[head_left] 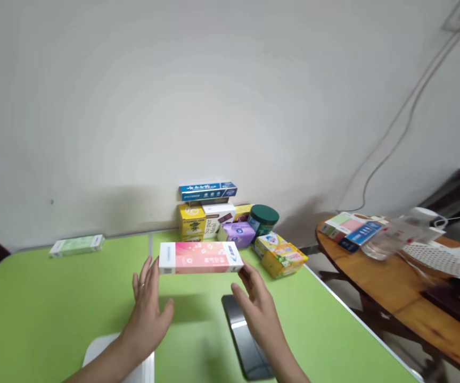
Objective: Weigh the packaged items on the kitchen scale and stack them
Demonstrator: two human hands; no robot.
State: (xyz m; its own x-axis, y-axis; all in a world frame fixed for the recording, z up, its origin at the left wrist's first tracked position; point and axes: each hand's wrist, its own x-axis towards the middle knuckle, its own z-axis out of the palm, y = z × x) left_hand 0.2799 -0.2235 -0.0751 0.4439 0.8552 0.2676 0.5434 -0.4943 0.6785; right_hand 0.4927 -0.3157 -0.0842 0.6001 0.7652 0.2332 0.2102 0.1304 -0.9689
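Note:
A pink-and-white carton (201, 258) is held up level over the green table, its long side facing me. My left hand (150, 303) presses its fingers against the carton's left end, with the thumb spread away below. At the opposite end, the fingers of my right hand (256, 298) bear on the lower right corner. The carton hangs between the two hands, casting a shadow on the table. Under my right hand lies a black smartphone (246, 335). A white flat object (100, 348) is partly covered by my left forearm.
Against the wall stand a yellow box (192, 222), a white box (219, 221), a purple pack (237, 234), a green-lidded tub (264, 218) and yellow packs (284, 259). A blue carton (208, 191) tops them. A green-and-white carton (77, 246) lies left; a cluttered wooden table (374, 276) stands right.

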